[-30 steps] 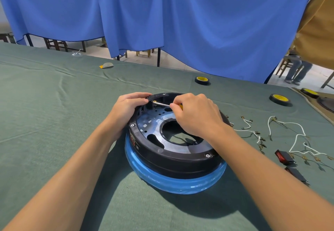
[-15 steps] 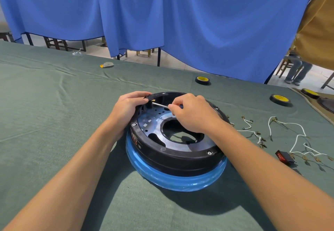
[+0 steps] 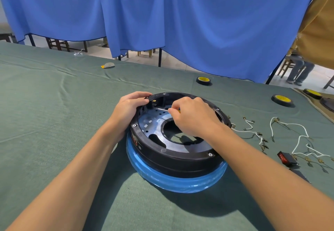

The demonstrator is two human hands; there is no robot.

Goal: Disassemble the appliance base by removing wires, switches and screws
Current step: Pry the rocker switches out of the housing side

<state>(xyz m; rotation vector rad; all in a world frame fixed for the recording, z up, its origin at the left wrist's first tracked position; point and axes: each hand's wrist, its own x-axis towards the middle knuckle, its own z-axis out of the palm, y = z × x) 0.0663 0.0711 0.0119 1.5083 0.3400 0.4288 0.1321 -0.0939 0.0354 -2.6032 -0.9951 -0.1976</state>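
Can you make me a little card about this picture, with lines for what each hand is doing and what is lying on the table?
Main thing: round black appliance base with a blue lower band, on a green-covered table
Left hand: left hand grips the base's far left rim
Right hand: right hand pinches a screwdriver, tip pointing inside the base
Already out: white wires and a red switch, lying right of the base
Also there: two tape rolls
Behind: blue curtain
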